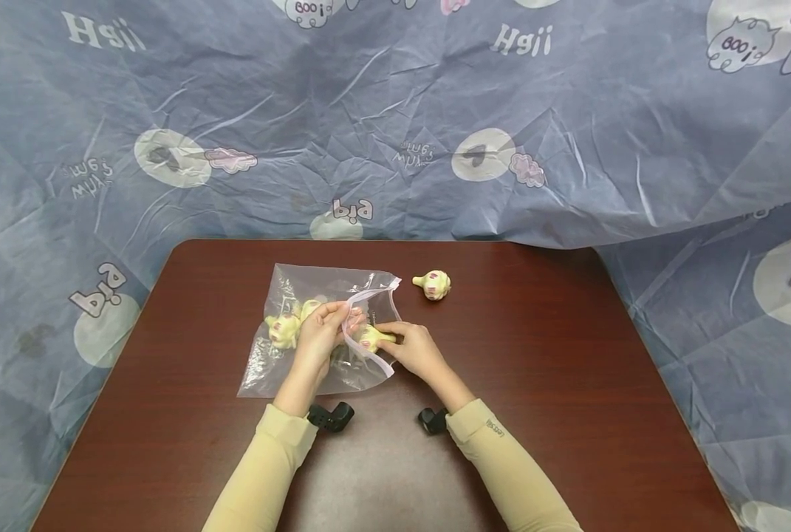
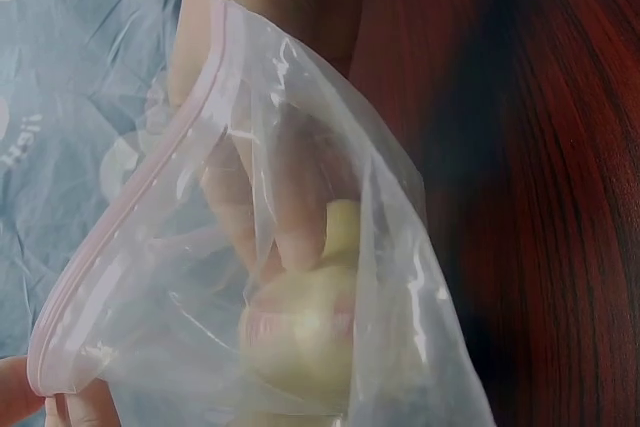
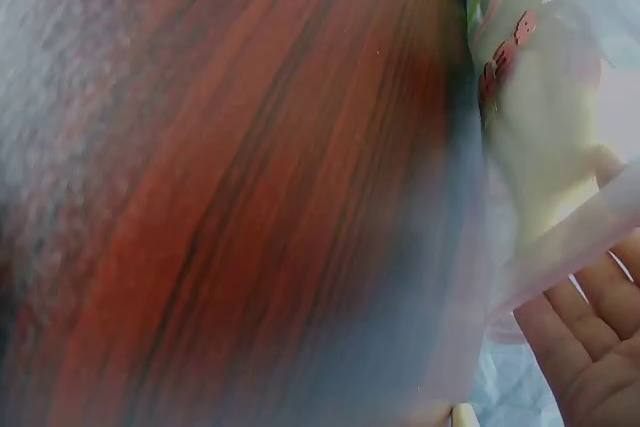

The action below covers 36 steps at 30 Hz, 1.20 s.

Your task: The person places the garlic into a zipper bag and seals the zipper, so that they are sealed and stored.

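My left hand (image 1: 320, 332) pinches the zip rim of a clear zip bag (image 1: 262, 377), and the mouth gapes toward the right. Inside the bag's left part lie garlic bulbs (image 1: 282, 331) with pale yellow skin and pink patches. At the mouth, my right hand (image 1: 416, 349) grips another garlic bulb (image 2: 300, 337) by its stem. The left wrist view shows the right fingers (image 2: 300, 232) within the bag, behind its film. In the right wrist view my left hand (image 3: 600, 347) appears beyond the pinkish rim.
One more garlic bulb (image 1: 435, 284) lies on the brown table (image 1: 535, 369), behind and to the right of the bag. A blue patterned sheet (image 1: 368, 96) hangs behind the table and along its sides. Black devices (image 1: 331, 417) are worn at both wrists.
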Available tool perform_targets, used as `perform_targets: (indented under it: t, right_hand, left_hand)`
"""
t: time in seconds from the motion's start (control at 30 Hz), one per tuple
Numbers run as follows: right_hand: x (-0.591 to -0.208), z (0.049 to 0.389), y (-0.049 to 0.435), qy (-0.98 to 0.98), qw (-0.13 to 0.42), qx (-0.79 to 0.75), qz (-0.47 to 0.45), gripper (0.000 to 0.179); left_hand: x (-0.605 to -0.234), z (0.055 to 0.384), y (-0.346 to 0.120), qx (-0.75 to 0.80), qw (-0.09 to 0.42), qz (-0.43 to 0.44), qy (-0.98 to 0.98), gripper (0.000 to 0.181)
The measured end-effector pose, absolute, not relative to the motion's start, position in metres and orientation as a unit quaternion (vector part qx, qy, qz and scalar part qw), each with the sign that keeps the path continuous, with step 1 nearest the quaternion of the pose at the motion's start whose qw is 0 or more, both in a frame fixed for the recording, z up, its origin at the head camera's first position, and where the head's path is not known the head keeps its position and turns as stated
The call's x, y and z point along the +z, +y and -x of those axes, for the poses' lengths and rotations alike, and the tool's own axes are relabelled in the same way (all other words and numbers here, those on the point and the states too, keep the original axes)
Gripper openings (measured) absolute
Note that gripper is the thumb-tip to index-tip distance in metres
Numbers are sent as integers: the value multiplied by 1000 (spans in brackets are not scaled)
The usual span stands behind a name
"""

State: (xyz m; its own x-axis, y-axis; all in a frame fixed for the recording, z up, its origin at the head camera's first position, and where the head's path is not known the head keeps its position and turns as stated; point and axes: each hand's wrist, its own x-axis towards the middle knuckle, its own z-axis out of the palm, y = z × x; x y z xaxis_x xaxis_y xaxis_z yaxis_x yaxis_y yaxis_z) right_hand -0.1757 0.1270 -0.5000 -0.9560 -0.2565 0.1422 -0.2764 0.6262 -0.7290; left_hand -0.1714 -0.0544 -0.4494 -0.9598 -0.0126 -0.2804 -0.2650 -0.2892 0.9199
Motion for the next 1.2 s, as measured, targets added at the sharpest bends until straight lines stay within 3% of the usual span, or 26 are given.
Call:
perform_targets:
  t: [0.47,0.8,1.2]
  right_hand:
    - [-490,173,154,-874,65,465,-126,23]
    - [-485,186,188,-839,94,535,-35,22]
    - [-484,211,219,-849,132,510,42,34]
  left_hand:
    - [-449,172,-55,798,70,110,588,28]
    - [-449,172,-54,800,69,112,586,22]
    - [-451,173,-55,803,70,118,580,23]
